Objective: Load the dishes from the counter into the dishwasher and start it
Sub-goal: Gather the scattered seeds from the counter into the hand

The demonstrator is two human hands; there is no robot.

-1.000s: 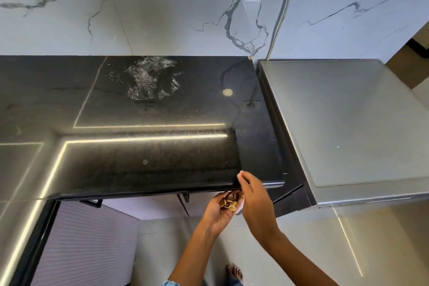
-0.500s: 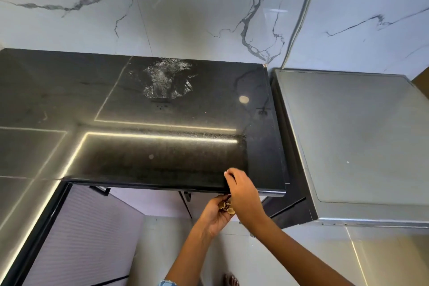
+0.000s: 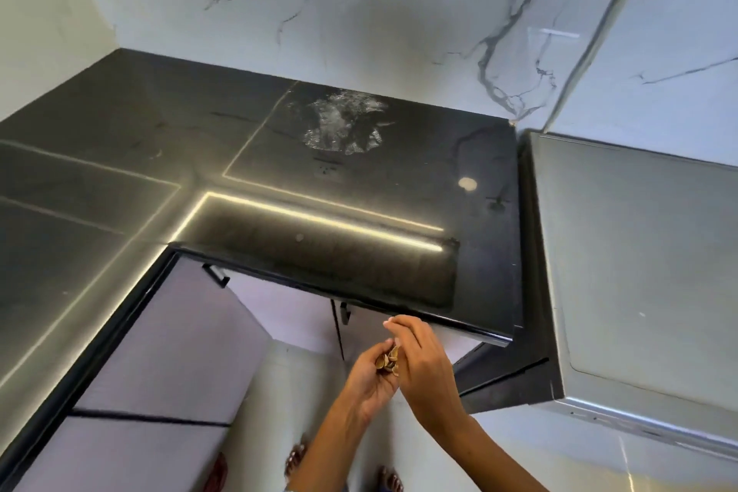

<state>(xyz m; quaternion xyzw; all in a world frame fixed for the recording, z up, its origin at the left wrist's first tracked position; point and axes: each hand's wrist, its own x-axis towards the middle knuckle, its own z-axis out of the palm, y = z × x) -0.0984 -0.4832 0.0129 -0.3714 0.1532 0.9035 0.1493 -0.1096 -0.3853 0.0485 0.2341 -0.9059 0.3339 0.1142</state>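
Observation:
My left hand [image 3: 369, 381] is cupped just below the front edge of the black counter [image 3: 359, 204] and holds a small heap of brown shells [image 3: 389, 361] in its palm. My right hand [image 3: 425, 361] lies against it from the right, fingers bent over the shells, below the counter's edge. The silver dishwasher [image 3: 647, 260] stands to the right of the counter, its flat top shut. No dishes show on the counter.
A wet patch [image 3: 343, 124] glistens near the back of the counter. A cable [image 3: 587, 48] runs down the marbled wall from a socket to behind the dishwasher. Pale cabinet fronts [image 3: 167, 363] with black handles sit under the counter on the left.
My right hand has come off the counter's edge and dropped against the cupped left hand. The view has swung left and up, showing more of the counter's left side.

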